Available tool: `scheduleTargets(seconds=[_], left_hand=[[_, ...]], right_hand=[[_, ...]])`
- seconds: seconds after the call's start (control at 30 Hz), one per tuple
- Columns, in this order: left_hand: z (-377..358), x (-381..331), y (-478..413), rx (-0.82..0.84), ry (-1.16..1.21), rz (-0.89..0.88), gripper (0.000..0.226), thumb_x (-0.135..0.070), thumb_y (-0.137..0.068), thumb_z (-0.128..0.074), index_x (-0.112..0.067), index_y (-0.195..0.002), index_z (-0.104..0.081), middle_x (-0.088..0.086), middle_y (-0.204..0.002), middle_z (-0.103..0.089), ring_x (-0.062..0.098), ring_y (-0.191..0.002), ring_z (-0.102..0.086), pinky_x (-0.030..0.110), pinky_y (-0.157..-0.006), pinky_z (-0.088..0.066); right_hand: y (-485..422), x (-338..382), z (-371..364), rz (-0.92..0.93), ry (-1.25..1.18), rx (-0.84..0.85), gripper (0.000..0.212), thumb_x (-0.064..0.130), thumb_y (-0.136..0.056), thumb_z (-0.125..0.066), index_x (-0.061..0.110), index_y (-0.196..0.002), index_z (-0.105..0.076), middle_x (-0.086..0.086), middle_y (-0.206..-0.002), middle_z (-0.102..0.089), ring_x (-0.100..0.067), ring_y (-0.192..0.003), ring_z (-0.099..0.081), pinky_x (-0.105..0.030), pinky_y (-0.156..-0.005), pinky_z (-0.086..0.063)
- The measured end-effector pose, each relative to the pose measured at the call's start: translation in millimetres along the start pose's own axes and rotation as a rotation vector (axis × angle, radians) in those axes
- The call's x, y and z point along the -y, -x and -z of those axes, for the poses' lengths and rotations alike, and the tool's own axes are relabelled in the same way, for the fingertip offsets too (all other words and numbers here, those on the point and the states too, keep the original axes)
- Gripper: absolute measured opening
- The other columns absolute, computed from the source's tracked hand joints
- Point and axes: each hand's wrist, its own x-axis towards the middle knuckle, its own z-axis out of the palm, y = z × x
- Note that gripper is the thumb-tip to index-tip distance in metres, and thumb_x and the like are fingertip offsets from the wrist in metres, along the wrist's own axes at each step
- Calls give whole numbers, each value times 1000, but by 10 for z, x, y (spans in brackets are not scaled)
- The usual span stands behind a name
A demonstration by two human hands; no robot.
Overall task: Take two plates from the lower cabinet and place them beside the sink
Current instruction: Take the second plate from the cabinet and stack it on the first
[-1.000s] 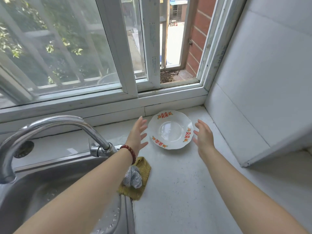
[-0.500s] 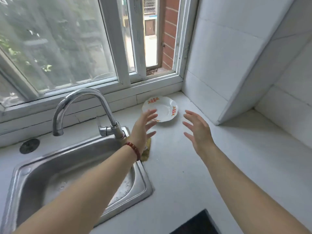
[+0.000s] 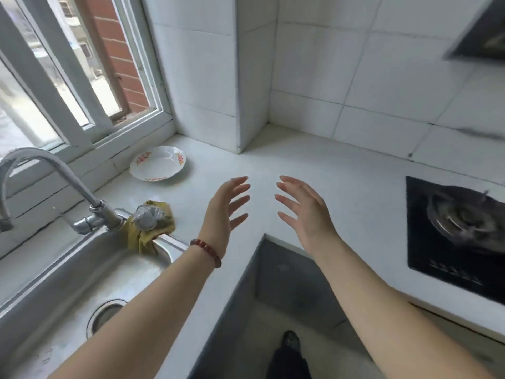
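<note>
A white plate (image 3: 158,166) with red and orange rim marks lies on the white counter (image 3: 314,170) by the window corner, right of the steel sink (image 3: 68,277). Whether it is one plate or a stack I cannot tell. My left hand (image 3: 224,212), with a red bead bracelet at the wrist, hovers over the counter with fingers spread and holds nothing. My right hand (image 3: 303,212) hovers beside it, palm facing the left hand, fingers straight and empty. Both hands are well to the right of the plate and apart from it.
A curved tap (image 3: 54,187) stands at the sink's back edge, with a yellow cloth (image 3: 147,233) and a metal scourer (image 3: 146,216) beside it. A black gas hob (image 3: 456,233) sits at the right. The counter's inner corner (image 3: 263,236) drops to the floor, where a dark shoe (image 3: 291,341) shows.
Both hands have drawn back from the plate, towards me and to the right. The view has swung right and pulled away, bringing the hob and floor into sight. The plate stays put.
</note>
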Motion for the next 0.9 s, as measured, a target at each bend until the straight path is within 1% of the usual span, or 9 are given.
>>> scheduleTargets(seconds=[0.13, 0.27, 0.37, 0.47, 0.57, 0.67, 0.7, 0.8, 0.9], left_hand=[[-591, 116, 192, 181, -12, 61, 45, -51, -78, -43, -29, -110, -63, -2, -126, -61, 17, -115, -57, 43, -97, -45], [-1300, 304, 412, 348, -20, 136, 33, -42, -91, -43, -26, -111, -64, 0, -124, -62, 21, -116, -57, 45, -97, -46], [-1893, 459, 634, 476, -35, 166, 38, -46, -81, -46, -27, -108, -64, 0, -123, -63, 20, -115, -58, 43, -95, -47], [-2565, 602, 898, 599, -41, 198, 44, -47, -74, -47, -26, -109, -65, 0, -122, -64, 19, -113, -59, 43, -95, -47], [-3316, 785, 1255, 703, -48, 203, 39, -44, -77, -47, -26, -108, -64, 0, -121, -64, 18, -113, -60, 39, -91, -48], [-4068, 1007, 1682, 785, -41, 220, 30, -37, -90, -44, -26, -110, -65, -1, -120, -65, 18, -114, -60, 36, -86, -49], [-4316, 1074, 1830, 818, -40, 228, 31, -36, -90, -44, -26, -110, -65, -2, -119, -65, 17, -113, -60, 36, -87, -49], [-5052, 1238, 2306, 927, -40, 253, 37, -38, -79, -48, -26, -109, -65, -3, -117, -66, 15, -110, -62, 35, -86, -50], [-5701, 1398, 2775, 1012, -28, 290, 28, -30, -90, -45, -25, -107, -67, -2, -114, -68, 17, -110, -63, 35, -85, -50]], right_hand=[[443, 48, 616, 31, -72, -172, 27, 37, -92, -54, 26, -116, -61, 8, -125, -61, -13, -115, -58, -39, -103, -44], [879, 117, 1306, 70, -157, -293, 28, 35, -91, -57, 23, -116, -64, 6, -124, -63, -13, -116, -59, -41, -104, -43], [1213, 161, 1866, 114, -192, -407, 21, 32, -91, -56, 28, -109, -66, 7, -123, -64, -12, -115, -59, -41, -103, -44], [1577, 193, 2464, 157, -213, -521, 19, 30, -92, -54, 30, -107, -66, 7, -122, -65, -12, -115, -59, -40, -101, -45], [1997, 232, 3139, 181, -202, -625, 19, 29, -92, -53, 32, -106, -66, 7, -123, -64, -11, -115, -59, -41, -102, -45], [2466, 292, 3845, 210, -192, -725, 19, 30, -91, -54, 34, -106, -66, 8, -123, -64, -10, -115, -60, -41, -102, -45], [2631, 311, 4079, 225, -190, -761, 19, 31, -91, -54, 35, -105, -66, 9, -122, -65, -9, -115, -60, -41, -101, -45], [3136, 354, 4726, 272, -182, -869, 19, 32, -90, -55, 36, -105, -66, 12, -120, -65, -9, -114, -60, -38, -99, -47], [3622, 376, 5250, 307, -204, -985, 22, 35, -83, -57, 35, -103, -67, 9, -121, -65, -10, -113, -61, -36, -95, -48]])
